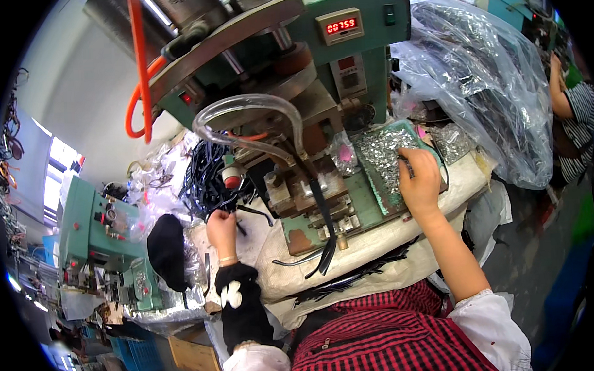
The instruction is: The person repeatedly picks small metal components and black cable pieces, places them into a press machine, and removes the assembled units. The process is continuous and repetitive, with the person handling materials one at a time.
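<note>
My left hand (pixel 221 235) is at the near edge of a heap of black straps (pixel 208 172), fingers pinched together. Strap ends lie right beside the fingertips; what the pinch holds, if anything, is hidden. Over a green tray (pixel 373 183) of small shiny metal pieces (pixel 388 149) is my right hand (pixel 420 178), its fingers closed round a short dark object (pixel 409 166) whose kind I cannot make out. Between my hands stands a green press (pixel 370 39) with a metal fixture (pixel 310 191). A black strap (pixel 322 217) hangs down across the fixture's front.
A clear hose (pixel 242 104) loops before the press, and a red button (pixel 231 178) sits left of the fixture. More black strips (pixel 352 278) lie near my lap. A large plastic bag (pixel 476 81) bulges at right, with another person (pixel 573 123) beyond. A second green machine (pixel 82 226) stands left.
</note>
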Demonstrator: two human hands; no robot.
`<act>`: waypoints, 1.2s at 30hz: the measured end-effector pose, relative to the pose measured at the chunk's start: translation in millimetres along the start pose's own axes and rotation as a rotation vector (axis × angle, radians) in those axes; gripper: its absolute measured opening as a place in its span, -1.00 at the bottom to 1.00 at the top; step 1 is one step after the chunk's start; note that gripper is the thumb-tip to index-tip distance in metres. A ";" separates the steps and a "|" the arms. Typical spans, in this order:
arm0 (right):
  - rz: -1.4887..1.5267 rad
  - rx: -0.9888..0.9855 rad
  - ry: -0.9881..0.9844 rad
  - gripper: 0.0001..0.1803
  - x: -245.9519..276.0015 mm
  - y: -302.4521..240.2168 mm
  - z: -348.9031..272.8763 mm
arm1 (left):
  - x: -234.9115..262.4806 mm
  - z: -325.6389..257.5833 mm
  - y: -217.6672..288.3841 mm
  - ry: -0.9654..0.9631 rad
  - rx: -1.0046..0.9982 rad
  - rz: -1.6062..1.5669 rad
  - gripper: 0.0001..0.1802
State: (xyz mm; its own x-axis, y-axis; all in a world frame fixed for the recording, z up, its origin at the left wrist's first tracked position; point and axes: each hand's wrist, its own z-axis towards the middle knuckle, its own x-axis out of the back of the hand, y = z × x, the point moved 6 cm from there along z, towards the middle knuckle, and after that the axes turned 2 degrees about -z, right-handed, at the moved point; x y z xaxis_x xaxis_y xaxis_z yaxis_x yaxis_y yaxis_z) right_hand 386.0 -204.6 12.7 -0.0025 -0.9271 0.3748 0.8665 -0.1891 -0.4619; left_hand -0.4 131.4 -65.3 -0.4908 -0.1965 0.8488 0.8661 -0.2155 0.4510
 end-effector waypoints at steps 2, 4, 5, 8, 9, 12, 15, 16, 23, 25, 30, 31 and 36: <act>0.013 -0.017 -0.045 -0.82 -1.3 0.7 -0.1 | 10.2 -14.0 -8.9 0.073 -0.130 0.054 -0.82; 0.035 -0.071 -0.088 -0.85 -1.0 6.0 0.2 | 21.6 -29.1 -5.6 -0.022 -0.126 -0.103 -0.79; 0.055 -0.121 -0.097 -0.85 0.1 8.9 0.7 | 22.2 -35.7 -2.2 -0.139 -0.072 -0.259 -0.71; 0.178 -0.235 -0.136 -0.86 0.2 -0.1 8.6 | 44.3 -69.2 43.1 -0.228 0.023 -0.784 -0.85; 0.247 -0.254 -0.152 -0.86 0.6 -14.1 14.7 | 48.1 -74.8 54.2 -0.224 0.087 -0.920 -0.85; 0.450 -0.157 -0.231 -0.85 -6.0 -66.0 36.3 | 54.3 -78.2 69.7 -0.140 0.019 -1.041 -0.83; 0.674 -0.198 -0.272 -0.74 -28.2 -102.6 37.9 | 71.0 -68.9 100.0 0.055 -0.148 -1.128 -0.84; 0.851 -0.338 -0.271 -0.67 -38.0 -107.5 35.4 | 89.5 -71.8 127.7 0.082 -0.165 -1.247 -0.87; 1.074 -0.640 -0.374 -0.40 -58.4 -122.2 23.3 | 156.9 -80.7 241.5 0.101 -0.683 -1.249 -0.90; 1.022 -0.621 -0.387 -0.40 -54.0 -127.0 24.9 | 154.4 -79.7 235.6 0.230 -0.736 -1.205 -0.90; 0.880 -0.408 -0.657 -0.33 -1.0 -134.9 25.0 | 154.5 -114.5 235.9 0.160 -1.014 -0.955 -0.93; 0.760 -0.407 -0.690 -0.39 9.0 -120.9 27.7 | 142.8 -125.8 229.8 0.093 -1.052 -1.012 -0.83; -0.343 -0.192 -0.477 -0.62 51.6 -20.2 -7.2 | 129.6 -173.1 256.3 0.086 -1.347 -0.608 -0.70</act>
State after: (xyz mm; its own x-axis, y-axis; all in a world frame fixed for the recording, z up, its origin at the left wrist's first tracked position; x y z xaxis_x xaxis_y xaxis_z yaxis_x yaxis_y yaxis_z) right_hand 364.7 -251.0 35.7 -0.0027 -0.5646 0.8254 0.7505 -0.5466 -0.3714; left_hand 141.7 -114.8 112.5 -0.7834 0.2029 0.5875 -0.1842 -0.9785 0.0922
